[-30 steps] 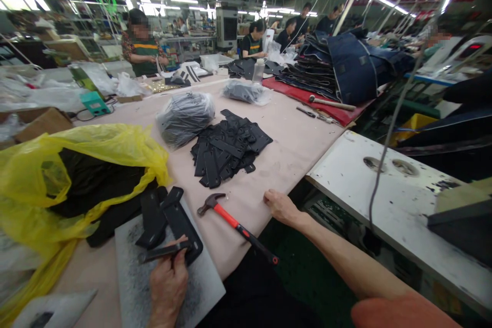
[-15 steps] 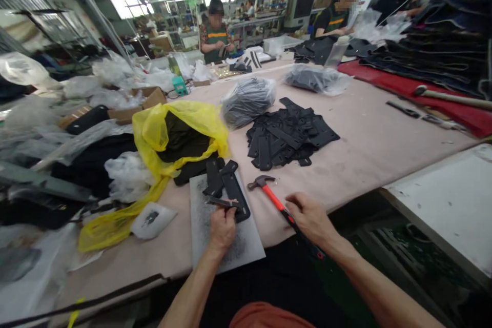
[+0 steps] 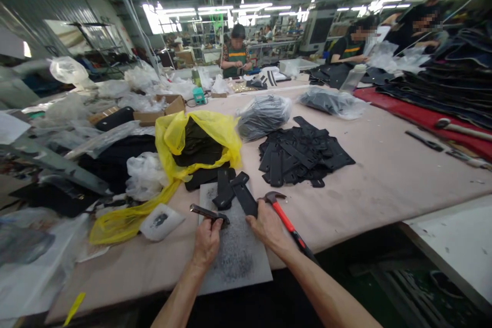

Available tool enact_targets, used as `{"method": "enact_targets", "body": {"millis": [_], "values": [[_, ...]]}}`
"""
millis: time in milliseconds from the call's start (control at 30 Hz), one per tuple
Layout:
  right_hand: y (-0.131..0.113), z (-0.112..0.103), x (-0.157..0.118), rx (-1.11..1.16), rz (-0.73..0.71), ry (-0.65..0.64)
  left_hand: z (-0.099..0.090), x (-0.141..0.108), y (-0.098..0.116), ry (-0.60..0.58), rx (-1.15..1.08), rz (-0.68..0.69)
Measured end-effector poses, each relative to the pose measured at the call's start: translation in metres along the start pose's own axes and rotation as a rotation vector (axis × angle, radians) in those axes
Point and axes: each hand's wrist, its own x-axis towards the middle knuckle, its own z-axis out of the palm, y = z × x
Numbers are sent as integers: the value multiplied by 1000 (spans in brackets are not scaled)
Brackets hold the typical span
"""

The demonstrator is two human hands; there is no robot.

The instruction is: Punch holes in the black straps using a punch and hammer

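My left hand (image 3: 207, 242) is closed around a slim dark metal tool, perhaps a hand punch (image 3: 204, 211), held tilted over the left edge of a scuffed pale board (image 3: 240, 269). With thumb and fingers my right hand (image 3: 269, 226) grips the near end of a black strip (image 3: 244, 199) with small slots. Other black strips (image 3: 223, 189) lie crossed at the board's far end. A claw hammer (image 3: 283, 216) with a red and black handle rests just right of my right hand, partly hidden by my forearm.
Beyond the hammer lies a heap of black strips (image 3: 303, 151). A yellow plastic bag (image 3: 226, 130) of dark pieces stands on the left, near clear bags (image 3: 265, 115). Another hammer (image 3: 465, 128) lies at the right. A co-worker (image 3: 237, 54) works across the table.
My right hand has moved left from beside the hammer's handle and taken hold of the black strip. My left hand has shifted left with the metal tool, away from the strips. The view has tilted up.
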Motion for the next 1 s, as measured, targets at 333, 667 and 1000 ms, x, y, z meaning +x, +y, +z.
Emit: {"method": "enact_targets", "body": {"millis": [333,667,1000], "values": [[69,-107,81,93,146,441,3,-3,-10,-6,-5,10],[-20,-25,112,-135,70,61,8,-3,-19,-26,-14,81],[-31,-8,134,231,79,123,5,-2,-15,-1,-49,24]]}}
